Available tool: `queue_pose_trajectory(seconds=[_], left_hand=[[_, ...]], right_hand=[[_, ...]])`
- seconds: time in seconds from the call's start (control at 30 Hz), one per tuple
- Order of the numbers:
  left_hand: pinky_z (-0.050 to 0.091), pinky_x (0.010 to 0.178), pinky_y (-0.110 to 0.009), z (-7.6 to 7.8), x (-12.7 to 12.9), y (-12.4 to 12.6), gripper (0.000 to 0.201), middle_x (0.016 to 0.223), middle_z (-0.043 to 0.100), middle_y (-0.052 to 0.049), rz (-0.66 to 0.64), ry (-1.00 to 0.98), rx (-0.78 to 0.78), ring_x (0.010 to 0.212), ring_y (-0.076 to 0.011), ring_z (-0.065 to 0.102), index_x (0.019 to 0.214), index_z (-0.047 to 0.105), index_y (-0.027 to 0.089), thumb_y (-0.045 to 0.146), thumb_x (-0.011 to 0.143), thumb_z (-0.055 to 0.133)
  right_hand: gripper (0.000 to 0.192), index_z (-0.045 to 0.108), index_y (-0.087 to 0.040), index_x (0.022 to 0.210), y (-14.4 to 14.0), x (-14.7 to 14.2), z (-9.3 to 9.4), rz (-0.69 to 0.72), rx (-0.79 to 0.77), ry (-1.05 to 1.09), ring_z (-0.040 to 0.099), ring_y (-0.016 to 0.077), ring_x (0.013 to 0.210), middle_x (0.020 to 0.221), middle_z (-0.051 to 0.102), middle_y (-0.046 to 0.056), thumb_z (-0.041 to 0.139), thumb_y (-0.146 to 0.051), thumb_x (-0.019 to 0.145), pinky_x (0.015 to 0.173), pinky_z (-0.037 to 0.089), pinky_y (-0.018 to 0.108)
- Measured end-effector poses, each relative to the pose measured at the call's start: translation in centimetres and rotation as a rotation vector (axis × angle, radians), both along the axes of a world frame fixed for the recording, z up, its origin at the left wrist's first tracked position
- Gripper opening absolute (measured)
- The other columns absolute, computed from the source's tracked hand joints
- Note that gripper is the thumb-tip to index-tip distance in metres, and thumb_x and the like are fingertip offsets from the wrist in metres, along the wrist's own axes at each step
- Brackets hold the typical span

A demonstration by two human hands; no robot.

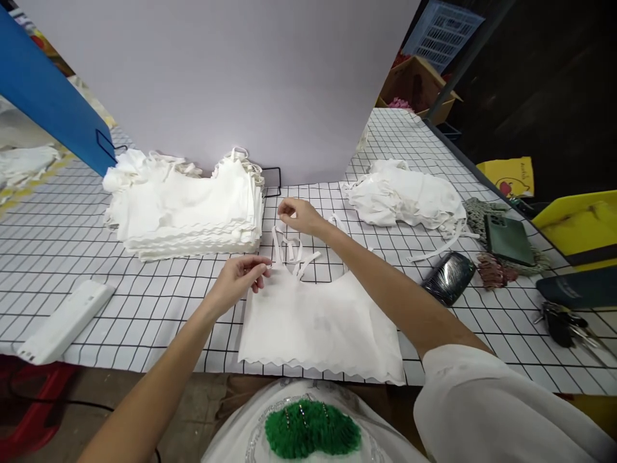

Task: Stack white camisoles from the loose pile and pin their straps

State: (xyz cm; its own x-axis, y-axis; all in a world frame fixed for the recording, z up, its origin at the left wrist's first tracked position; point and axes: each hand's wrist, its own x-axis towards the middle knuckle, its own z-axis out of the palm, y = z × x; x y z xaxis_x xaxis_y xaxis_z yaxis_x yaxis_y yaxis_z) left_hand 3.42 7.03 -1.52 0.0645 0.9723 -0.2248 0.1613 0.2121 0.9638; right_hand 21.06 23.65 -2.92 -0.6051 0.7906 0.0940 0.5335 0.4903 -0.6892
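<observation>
Your white strappy top (322, 329) lies flat on the checked tablecloth (164, 292), right in front of you, with its wavy hem (321, 371) by the table edge. Your left hand (248, 275) is at the top's upper left corner, thumb and fingers bent close together. I can't tell if they pinch the cloth. Your right hand (295, 215) is above the thin straps (309, 261), with its fingers curled in. I can't see if it grips anything.

The top looks very light, soft and floppy, so I think it bends and creases easily. It looks thin too, so a hard tug might stretch it. The straps look skinny and likely to twist or tangle. Good spots to hold are the upper corners, where the straps join the cloth, or both ends of the hem. Lift gently with two hands, or the middle may sag.

A neat stack of white tops (193, 209) sits past your left hand. A messy white cloth pile (409, 196) lies off to the right, well apart from your top.
</observation>
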Motion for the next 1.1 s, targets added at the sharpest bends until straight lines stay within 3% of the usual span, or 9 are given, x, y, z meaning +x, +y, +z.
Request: queue_pose_trajectory(seconds=[0.17, 0.33, 0.47, 0.6, 0.73, 0.83, 0.93, 1.03, 1.1], left_hand=[[0.049, 0.051, -0.026, 0.4, 1.2, -0.9, 0.026, 0.080, 0.072, -0.007, -0.007, -0.060, -0.028, 0.059, -0.0134, 0.060, 0.095, 0.074, 0.015, 0.036, 0.080, 0.074], [0.058, 0.070, -0.032, 0.7, 0.8, -2.1, 0.028, 0.089, 0.076, -0.010, 0.010, -0.212, -0.129, 0.072, -0.0179, 0.069, 0.101, 0.075, 0.013, 0.036, 0.084, 0.074], [0.055, 0.100, -0.045, 0.2, 1.4, -3.1, 0.034, 0.111, 0.075, -0.019, 0.021, -0.614, -0.331, 0.104, -0.0289, 0.072, 0.109, 0.072, 0.009, 0.038, 0.092, 0.066], [0.055, 0.101, -0.044, -1.0, 3.4, -2.8, 0.037, 0.111, 0.075, -0.019, 0.034, -0.845, -0.485, 0.107, -0.0275, 0.072, 0.099, 0.070, 0.010, 0.044, 0.099, 0.055], [0.057, 0.099, -0.036, -1.7, 4.8, -2.5, 0.015, 0.102, 0.077, -0.015, 0.082, -0.802, -0.464, 0.106, -0.0244, 0.072, 0.090, 0.072, 0.010, 0.022, 0.094, 0.063], [0.055, 0.101, -0.036, -1.8, 4.9, -2.5, 0.015, 0.103, 0.076, -0.015, 0.093, -0.794, -0.458, 0.105, -0.0235, 0.072, 0.085, 0.073, 0.009, 0.014, 0.093, 0.061], [0.055, 0.100, -0.034, -1.7, 4.8, -2.6, 0.017, 0.109, 0.075, -0.014, 0.085, -0.757, -0.424, 0.103, -0.0209, 0.071, 0.095, 0.074, 0.010, 0.018, 0.096, 0.059], [0.058, 0.093, -0.032, -1.6, 4.7, -2.5, 0.021, 0.112, 0.073, -0.014, 0.071, -0.718, -0.414, 0.104, -0.0218, 0.071, 0.101, 0.074, 0.011, 0.024, 0.096, 0.059], [0.060, 0.087, -0.032, -1.6, 4.6, -2.5, 0.022, 0.112, 0.073, -0.014, 0.060, -0.696, -0.437, 0.103, -0.0228, 0.071, 0.104, 0.074, 0.012, 0.027, 0.096, 0.060]], right_hand=[[0.009, 0.064, -0.015, 0.087, -0.4, -1.3, -1.0, -0.029, 0.113, -0.286, 0.051, 0.0291, 0.107, 0.105, 0.064, 0.012, 0.061, -0.012, 0.080, 0.094, 0.040, 0.050], [0.018, 0.061, -0.016, 0.090, -2.3, -0.7, 0.7, -0.045, 0.292, -0.142, 0.049, 0.0236, 0.098, 0.096, 0.061, 0.010, 0.044, -0.012, 0.092, 0.093, 0.040, 0.043], [0.023, 0.064, -0.018, 0.087, -7.1, 1.9, 3.2, 0.018, 0.572, 0.028, 0.049, 0.0235, 0.090, 0.087, 0.057, 0.009, 0.044, -0.020, 0.097, 0.093, 0.042, 0.046], [0.025, 0.064, -0.025, 0.079, -14.6, 4.5, 3.8, 0.169, 0.539, 0.022, 0.050, 0.0202, 0.080, 0.076, 0.056, 0.003, 0.047, -0.019, 0.097, 0.112, 0.031, 0.058], [0.012, 0.067, -0.026, 0.088, -19.9, 6.6, 3.6, 0.369, 0.386, 0.088, 0.055, 0.0195, 0.078, 0.078, 0.062, 0.003, 0.057, -0.025, 0.094, 0.106, 0.043, 0.055], [0.014, 0.068, -0.021, 0.094, -20.0, 7.0, 3.1, 0.137, 0.197, 0.210, 0.059, 0.0189, 0.076, 0.081, 0.065, 0.006, 0.056, -0.028, 0.094, 0.078, 0.055, 0.041], [0.015, 0.069, -0.018, 0.091, -17.8, 6.0, 2.0, -0.100, -0.250, 0.227, 0.059, 0.0148, 0.065, 0.080, 0.066, 0.005, 0.058, -0.028, 0.092, 0.059, 0.053, 0.031], [0.023, 0.068, -0.015, 0.086, -15.9, 4.2, 1.0, -0.064, -0.827, 0.291, 0.052, 0.0099, 0.049, 0.067, 0.059, -0.001, 0.074, -0.037, 0.080, 0.047, 0.053, 0.029], [0.034, 0.064, -0.015, 0.074, -15.7, 3.3, 0.7, 0.002, -1.053, 0.376, 0.047, 0.0076, 0.045, 0.058, 0.048, -0.006, 0.084, -0.041, 0.070, 0.044, 0.054, 0.028]])
